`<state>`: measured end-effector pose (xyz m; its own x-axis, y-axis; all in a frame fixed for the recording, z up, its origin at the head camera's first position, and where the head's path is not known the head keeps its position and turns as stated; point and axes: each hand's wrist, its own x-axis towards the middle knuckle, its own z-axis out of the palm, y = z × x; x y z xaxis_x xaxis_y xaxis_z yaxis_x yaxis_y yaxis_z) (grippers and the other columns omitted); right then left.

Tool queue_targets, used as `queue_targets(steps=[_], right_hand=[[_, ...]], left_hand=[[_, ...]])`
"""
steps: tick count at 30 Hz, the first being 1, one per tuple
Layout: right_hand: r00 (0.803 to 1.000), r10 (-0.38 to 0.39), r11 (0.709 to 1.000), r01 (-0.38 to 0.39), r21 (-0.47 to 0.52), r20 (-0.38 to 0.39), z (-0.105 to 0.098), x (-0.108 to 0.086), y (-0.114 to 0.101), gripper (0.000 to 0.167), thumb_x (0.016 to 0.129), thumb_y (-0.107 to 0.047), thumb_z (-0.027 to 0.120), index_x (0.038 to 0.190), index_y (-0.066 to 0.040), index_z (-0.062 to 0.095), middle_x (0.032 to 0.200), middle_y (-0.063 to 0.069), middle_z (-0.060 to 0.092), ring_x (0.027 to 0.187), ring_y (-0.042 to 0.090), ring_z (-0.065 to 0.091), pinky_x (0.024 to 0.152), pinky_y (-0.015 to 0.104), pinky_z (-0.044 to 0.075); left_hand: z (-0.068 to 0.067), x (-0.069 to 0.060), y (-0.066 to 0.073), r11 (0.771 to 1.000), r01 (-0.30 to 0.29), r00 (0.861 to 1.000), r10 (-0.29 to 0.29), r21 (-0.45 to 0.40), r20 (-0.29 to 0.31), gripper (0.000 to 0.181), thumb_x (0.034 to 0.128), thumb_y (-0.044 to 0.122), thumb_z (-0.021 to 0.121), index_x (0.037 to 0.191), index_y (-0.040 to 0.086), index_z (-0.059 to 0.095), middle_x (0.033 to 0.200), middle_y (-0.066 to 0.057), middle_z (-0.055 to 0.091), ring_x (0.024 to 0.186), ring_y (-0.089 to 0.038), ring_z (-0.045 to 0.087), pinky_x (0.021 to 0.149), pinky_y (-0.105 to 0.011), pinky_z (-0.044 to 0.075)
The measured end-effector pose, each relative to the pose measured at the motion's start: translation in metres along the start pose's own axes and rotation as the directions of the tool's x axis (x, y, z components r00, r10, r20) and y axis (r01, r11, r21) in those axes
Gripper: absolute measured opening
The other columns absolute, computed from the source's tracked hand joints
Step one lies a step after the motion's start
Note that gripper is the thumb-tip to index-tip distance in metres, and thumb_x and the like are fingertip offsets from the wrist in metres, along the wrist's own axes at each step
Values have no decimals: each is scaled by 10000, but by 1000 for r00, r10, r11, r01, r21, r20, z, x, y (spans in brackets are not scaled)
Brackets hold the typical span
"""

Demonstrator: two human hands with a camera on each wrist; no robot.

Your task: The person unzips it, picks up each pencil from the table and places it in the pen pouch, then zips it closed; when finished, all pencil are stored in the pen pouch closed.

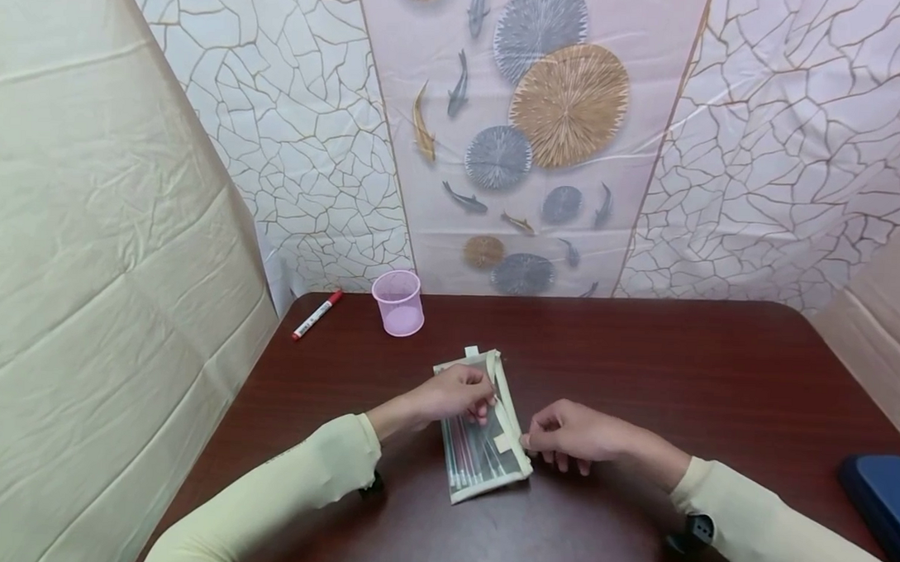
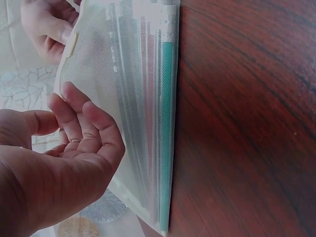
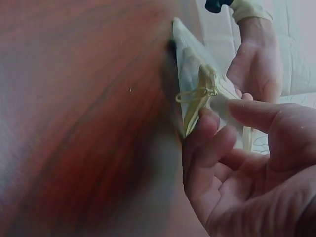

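A mesh pencil pouch [image 1: 480, 472] with cream trim lies on the table, several slim pens or pencils showing through it. One of them, a teal pencil [image 2: 168, 98], runs along its edge in the left wrist view. My left hand [image 1: 457, 393] is over the upper part of the pouch, thumb and forefinger pinching its cream zip edge. At the near right corner, my right hand [image 1: 574, 432] pinches the zip edge between thumb and fingers. A cream zip-pull loop [image 3: 192, 95] hangs beside those fingertips. Whether the zip is parted is hard to tell.
A pink mesh cup [image 1: 400, 308] stands near the back left of the dark wood table [image 1: 678, 363]. Left of the cup lies a red-and-white marker [image 1: 317, 315]. A dark blue case [image 1: 885, 503] sits at the right edge. Patterned cloth hangs behind the table.
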<state>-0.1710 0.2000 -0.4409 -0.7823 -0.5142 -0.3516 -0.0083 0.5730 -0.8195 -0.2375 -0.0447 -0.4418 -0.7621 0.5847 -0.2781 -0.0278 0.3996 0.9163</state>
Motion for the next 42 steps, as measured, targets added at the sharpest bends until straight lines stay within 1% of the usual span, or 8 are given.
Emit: queue_targets(steps=[6, 17, 23, 31, 35, 38, 40, 42], right_hand=[[994, 86, 987, -94, 128, 63, 4, -5, 8, 430, 1031, -388, 643, 908, 15, 727, 736, 15, 671, 541, 105, 572, 409, 211, 407], [986, 36, 920, -96, 379, 162, 7, -1, 18, 263, 1037, -250, 632, 1013, -1, 716, 851, 2, 673, 565, 47, 556, 410, 171, 376], [986, 41, 878, -111, 466, 159, 11, -2, 19, 225, 1031, -254, 649, 1080, -35, 675, 934, 50, 720, 614, 72, 634, 442, 179, 439], [999, 45, 924, -44, 381, 5, 24, 0, 13, 281, 960, -264, 755, 1081, -30, 656, 847, 41, 695, 609, 114, 629, 446, 219, 462], [999, 49, 920, -38, 390, -18, 29, 2, 10, 233, 944, -218, 759, 1013, -36, 631, 781, 24, 670, 589, 112, 622, 445, 219, 460], [999, 37, 917, -24, 397, -23, 31, 2, 11, 210, 947, -198, 748, 983, -44, 611, 741, 8, 655, 588, 111, 620, 455, 219, 462], [999, 25, 917, -9, 400, -33, 32, 1, 13, 202, 946, -184, 747, 979, -39, 610, 718, 3, 649, 593, 115, 620, 466, 221, 465], [999, 13, 914, 5, 406, -43, 33, 1, 15, 195, 951, -176, 742, 981, -32, 614, 716, 0, 651, 604, 121, 625, 476, 221, 473]], left_hand=[[1, 1, -1, 1000, -2, 1000, 2, -3, 0, 242, 1038, 134, 505, 915, 12, 673, 697, -7, 631, 673, -82, 648, 663, -235, 563], [4, 1, -3, 1000, -9, 999, 9, -7, -32, 238, 1027, 131, 508, 903, 16, 676, 691, -1, 622, 665, -78, 643, 650, -215, 550], [9, -1, -5, 999, -52, 994, 50, -11, -99, 232, 1032, 125, 531, 883, 18, 672, 684, 2, 601, 663, -84, 637, 646, -214, 547], [17, -5, -7, 977, -118, 965, 154, 175, -212, 220, 1037, 193, 566, 871, 112, 685, 705, 17, 645, 665, -103, 647, 608, -228, 494], [20, -10, -9, 922, -165, 947, 247, 350, -206, 152, 1024, 258, 626, 895, 201, 682, 744, 81, 654, 658, -40, 588, 601, -210, 466], [24, -20, -13, 846, -224, 923, 344, 483, -175, 99, 1007, 302, 688, 946, 226, 673, 801, 115, 656, 678, 1, 558, 623, -176, 467], [29, -30, -14, 745, -258, 895, 425, 615, -139, 143, 980, 350, 734, 979, 230, 656, 840, 128, 659, 720, 11, 566, 643, -168, 473], [33, -40, -17, 595, -281, 852, 516, 753, -90, 242, 937, 416, 783, 1002, 232, 639, 876, 135, 663, 775, 1, 591, 667, -178, 489]])
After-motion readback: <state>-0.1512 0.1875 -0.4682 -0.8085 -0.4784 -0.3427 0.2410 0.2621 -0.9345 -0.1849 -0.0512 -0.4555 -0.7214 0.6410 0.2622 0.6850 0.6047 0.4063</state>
